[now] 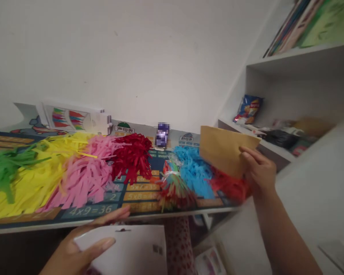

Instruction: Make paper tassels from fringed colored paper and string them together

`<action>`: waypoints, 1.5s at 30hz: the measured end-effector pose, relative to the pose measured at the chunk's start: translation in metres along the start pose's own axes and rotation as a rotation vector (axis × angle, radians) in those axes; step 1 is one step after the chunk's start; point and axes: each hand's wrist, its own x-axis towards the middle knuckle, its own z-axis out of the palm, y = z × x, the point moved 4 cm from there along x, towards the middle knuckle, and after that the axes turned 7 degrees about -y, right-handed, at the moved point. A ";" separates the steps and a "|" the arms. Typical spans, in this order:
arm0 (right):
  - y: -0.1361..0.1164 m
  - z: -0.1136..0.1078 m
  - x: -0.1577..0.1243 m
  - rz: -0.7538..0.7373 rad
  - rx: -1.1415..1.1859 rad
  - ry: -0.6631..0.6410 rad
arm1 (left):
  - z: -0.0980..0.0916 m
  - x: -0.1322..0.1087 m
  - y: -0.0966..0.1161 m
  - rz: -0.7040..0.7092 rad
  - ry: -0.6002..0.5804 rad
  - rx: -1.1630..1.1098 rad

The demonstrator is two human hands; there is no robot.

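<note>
Right hand (258, 170) at 2 o'clock, grip narrow, pinching a kraft paper envelope (223, 151) by its lower edge; left hand (77, 248) at 7 o'clock, grip holding a white card (126, 248) between thumb and fingers, just below the table (74, 225) edge. On the table at 6 o'clock, a tied bundle of multicoloured paper strips (173, 187) lies among green, yellow, pink, red and blue paper fringes (83, 179) on a printed multiplication mat (88, 211); a crisp packet (248, 109) sits on a shelf at 3 o'clock.

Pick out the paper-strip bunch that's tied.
The multicoloured bunch of paper strips, bound by a white tie; the others, like the blue pile beside it, are loose and single-coloured.
</note>
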 end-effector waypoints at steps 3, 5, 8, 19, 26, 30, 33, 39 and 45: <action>-0.040 -0.016 -0.059 0.117 0.185 -0.017 | 0.021 -0.011 0.015 0.067 -0.232 -0.031; -0.053 -0.021 -0.096 0.181 0.269 -0.061 | 0.031 -0.018 0.025 0.189 -0.323 0.033; -0.066 -0.019 -0.142 0.229 0.216 -0.180 | 0.041 -0.025 0.036 0.353 -0.417 0.103; -0.078 0.062 -0.179 0.101 0.221 -0.513 | 0.033 -0.015 0.023 0.276 -0.300 0.036; -0.106 0.078 -0.171 -0.156 0.057 -0.388 | 0.002 -0.029 0.015 0.109 -0.128 0.242; -0.145 0.089 -0.156 -0.451 -0.117 -0.550 | -0.006 -0.039 0.024 0.154 -0.086 0.359; -0.156 0.105 -0.149 -0.506 -0.102 -0.742 | -0.010 -0.044 0.024 0.147 -0.056 0.340; -0.159 0.118 -0.148 -0.566 -0.044 -0.739 | -0.018 -0.047 0.018 0.112 -0.018 0.314; -0.164 0.118 -0.154 -0.644 -0.100 -0.656 | -0.020 -0.048 0.016 0.086 -0.003 0.242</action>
